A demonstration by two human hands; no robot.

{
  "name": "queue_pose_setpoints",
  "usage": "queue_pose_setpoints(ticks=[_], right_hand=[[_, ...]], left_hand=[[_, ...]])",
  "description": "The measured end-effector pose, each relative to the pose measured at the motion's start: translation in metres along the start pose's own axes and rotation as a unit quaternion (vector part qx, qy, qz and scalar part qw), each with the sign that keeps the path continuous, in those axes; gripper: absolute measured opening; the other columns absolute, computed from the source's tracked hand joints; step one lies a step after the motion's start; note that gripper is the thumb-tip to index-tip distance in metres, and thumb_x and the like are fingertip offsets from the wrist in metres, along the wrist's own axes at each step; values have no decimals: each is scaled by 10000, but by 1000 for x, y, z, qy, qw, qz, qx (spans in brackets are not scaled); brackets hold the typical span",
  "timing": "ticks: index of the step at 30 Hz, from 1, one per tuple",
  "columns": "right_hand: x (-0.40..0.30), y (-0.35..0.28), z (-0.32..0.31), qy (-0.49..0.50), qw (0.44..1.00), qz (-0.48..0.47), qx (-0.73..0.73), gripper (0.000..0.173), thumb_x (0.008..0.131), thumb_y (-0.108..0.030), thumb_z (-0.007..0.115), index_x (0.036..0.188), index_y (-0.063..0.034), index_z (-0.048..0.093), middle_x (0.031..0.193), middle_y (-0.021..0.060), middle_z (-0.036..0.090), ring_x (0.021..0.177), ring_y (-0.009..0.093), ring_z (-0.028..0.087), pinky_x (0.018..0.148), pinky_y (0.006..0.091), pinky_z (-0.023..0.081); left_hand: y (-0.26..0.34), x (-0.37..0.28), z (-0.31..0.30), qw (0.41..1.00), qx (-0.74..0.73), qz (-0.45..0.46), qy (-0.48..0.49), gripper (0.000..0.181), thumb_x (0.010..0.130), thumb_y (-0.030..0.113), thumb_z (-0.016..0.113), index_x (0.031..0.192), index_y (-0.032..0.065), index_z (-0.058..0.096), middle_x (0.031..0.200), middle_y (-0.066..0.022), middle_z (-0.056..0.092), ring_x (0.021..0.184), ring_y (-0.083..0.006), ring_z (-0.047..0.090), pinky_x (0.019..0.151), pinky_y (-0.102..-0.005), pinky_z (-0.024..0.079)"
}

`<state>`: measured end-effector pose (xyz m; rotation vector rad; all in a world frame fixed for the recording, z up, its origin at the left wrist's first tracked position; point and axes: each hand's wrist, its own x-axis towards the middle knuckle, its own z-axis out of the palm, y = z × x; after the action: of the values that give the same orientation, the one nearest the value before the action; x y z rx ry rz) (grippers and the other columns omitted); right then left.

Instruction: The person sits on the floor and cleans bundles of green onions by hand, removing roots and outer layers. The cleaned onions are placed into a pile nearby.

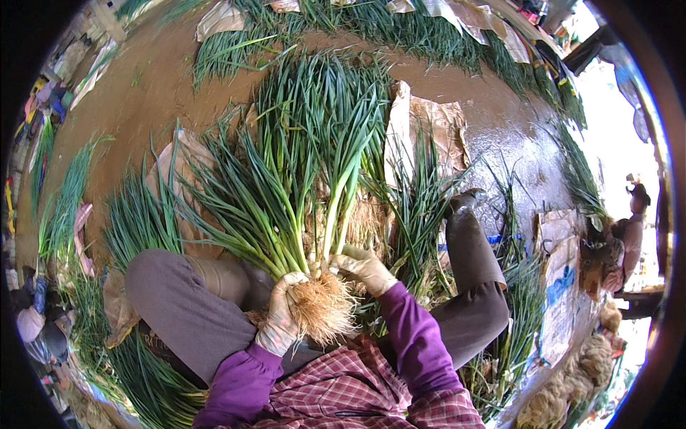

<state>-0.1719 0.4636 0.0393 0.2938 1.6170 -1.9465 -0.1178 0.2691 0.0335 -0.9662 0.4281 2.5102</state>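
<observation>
A bunch of green onions leans away from me, its green leaves fanning up and to the left. My left hand, in a pale glove, grips this bunch at the white base just above its tangled tan roots. On the other side, my gloved right hand has its fingers closed around the white ends of a few stalks beside the bunch. Both hands are close together over my lap. Beyond them lies a large heap of green onions with roots towards me.
Brown paper sheets lie on the wet floor. More green onions sit by my left knee, others near my right boot. Fibrous tan bundles rest at lower right. Other people sit at both sides.
</observation>
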Motion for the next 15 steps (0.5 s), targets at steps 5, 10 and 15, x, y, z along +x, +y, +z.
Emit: queue_pose_setpoints(ticks=[5,10,15], right_hand=[[17,37,0,25,977,-41,206,171,851,-151,650,930,0,642,796,58,665,666,108,630,560,224,496],[6,20,18,130,986,-36,102,147,859,-134,649,933,-8,669,752,28,661,646,85,602,546,213,465],[-22,-1,39,143,981,-117,-65,106,858,-78,650,929,-7,685,769,-7,665,637,81,576,569,211,451]], left_hand=[[1,-13,24,997,-48,11,-57,259,791,94,531,999,-52,583,1040,-143,641,976,-260,606,927,-411,473],[2,-12,19,997,-35,37,-54,241,793,104,534,965,-58,586,1044,-157,639,973,-273,608,929,-432,472],[6,-15,23,998,-44,11,-47,168,797,116,539,879,-19,593,1028,-152,644,918,-271,630,859,-431,519]])
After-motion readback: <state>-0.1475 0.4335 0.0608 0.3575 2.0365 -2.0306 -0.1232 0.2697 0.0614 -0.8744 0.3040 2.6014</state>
